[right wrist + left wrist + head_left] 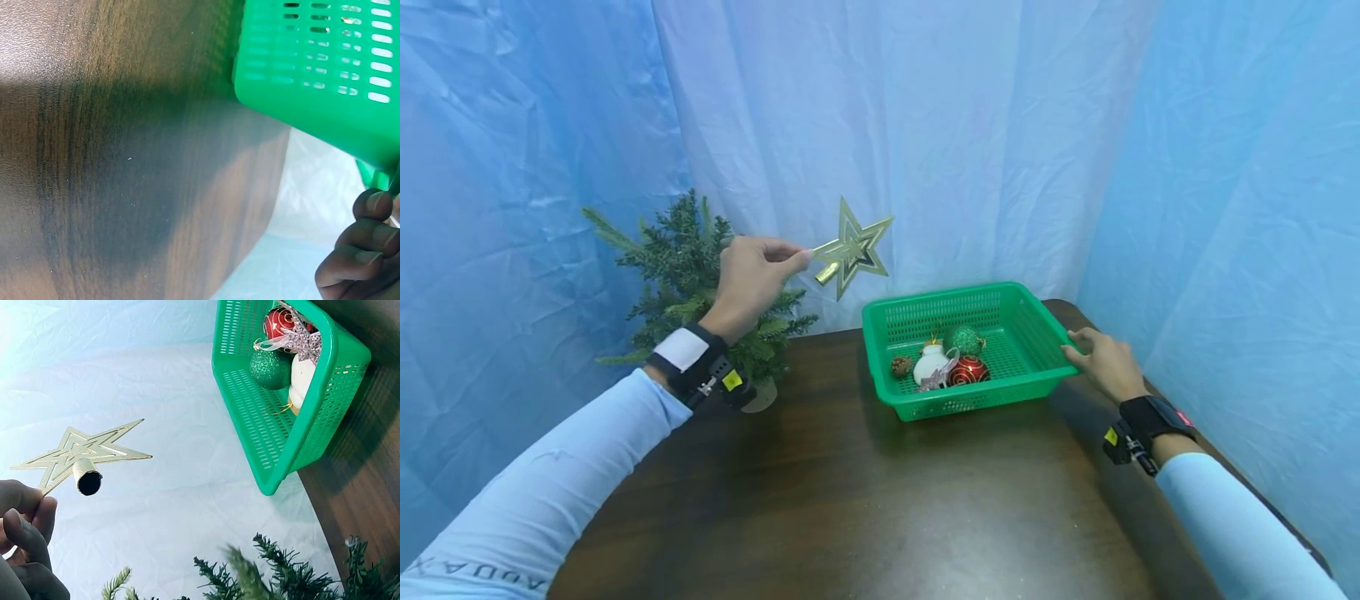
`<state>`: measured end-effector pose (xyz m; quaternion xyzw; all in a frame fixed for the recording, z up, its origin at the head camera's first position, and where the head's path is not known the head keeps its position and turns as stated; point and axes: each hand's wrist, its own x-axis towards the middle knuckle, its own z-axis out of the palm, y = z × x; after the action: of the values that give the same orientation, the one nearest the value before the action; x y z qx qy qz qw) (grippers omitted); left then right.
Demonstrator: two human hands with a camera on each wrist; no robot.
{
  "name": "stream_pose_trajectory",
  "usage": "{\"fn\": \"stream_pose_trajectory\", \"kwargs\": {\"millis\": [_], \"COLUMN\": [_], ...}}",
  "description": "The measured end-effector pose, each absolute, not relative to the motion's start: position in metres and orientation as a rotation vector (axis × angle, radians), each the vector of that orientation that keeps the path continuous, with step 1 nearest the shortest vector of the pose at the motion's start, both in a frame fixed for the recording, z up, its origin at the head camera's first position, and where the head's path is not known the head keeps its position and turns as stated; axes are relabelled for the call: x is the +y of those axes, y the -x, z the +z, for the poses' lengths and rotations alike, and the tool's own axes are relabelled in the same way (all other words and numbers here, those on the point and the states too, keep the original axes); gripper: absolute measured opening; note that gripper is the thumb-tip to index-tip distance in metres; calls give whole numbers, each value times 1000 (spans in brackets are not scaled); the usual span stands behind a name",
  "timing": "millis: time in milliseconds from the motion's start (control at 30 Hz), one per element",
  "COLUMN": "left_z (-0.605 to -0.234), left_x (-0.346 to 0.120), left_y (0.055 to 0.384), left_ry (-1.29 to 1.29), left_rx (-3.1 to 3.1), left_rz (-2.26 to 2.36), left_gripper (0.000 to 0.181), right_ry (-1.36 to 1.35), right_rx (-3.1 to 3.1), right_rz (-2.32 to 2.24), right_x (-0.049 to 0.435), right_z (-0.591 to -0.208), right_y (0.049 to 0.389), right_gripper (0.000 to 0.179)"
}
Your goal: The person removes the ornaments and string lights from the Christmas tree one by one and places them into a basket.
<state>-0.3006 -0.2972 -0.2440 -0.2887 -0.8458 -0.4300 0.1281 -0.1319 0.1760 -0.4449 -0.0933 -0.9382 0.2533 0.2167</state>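
Observation:
Between thumb and fingers, my left hand (754, 279) pinches one point of a gold star tree topper (853, 248). The star is held up in the air, right of a small green Christmas tree (681, 267). In the left wrist view the hollow socket (87, 477) of the star faces the camera. My right hand (1105, 360) grips the right rim of a green plastic basket (973, 402). Inside it lie a red ball ornament (968, 370), a green glitter ball (962, 340), a white ornament (930, 363), a pinkish glitter star (934, 380) and a pine cone (901, 367).
A dark wooden table (865, 517) carries the tree and the basket. Pale blue curtains (925, 125) hang behind the table and along both sides. The tree stands on a light round base (762, 396), partly hidden by the left wrist.

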Motion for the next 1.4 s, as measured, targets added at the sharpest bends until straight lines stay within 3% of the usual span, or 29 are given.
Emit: {"fn": "stream_pose_trajectory", "kwargs": {"millis": [1400], "left_z": [-276], "left_x": [-260], "left_y": [297], "left_ry": [939], "left_rx": [-2501], "left_rz": [-1299], "left_gripper": [27], "right_ry": [224], "right_rx": [-2566], "right_rz": [701], "right_x": [178], "right_z": [-450], "right_y": [135], "right_gripper": [42]}}
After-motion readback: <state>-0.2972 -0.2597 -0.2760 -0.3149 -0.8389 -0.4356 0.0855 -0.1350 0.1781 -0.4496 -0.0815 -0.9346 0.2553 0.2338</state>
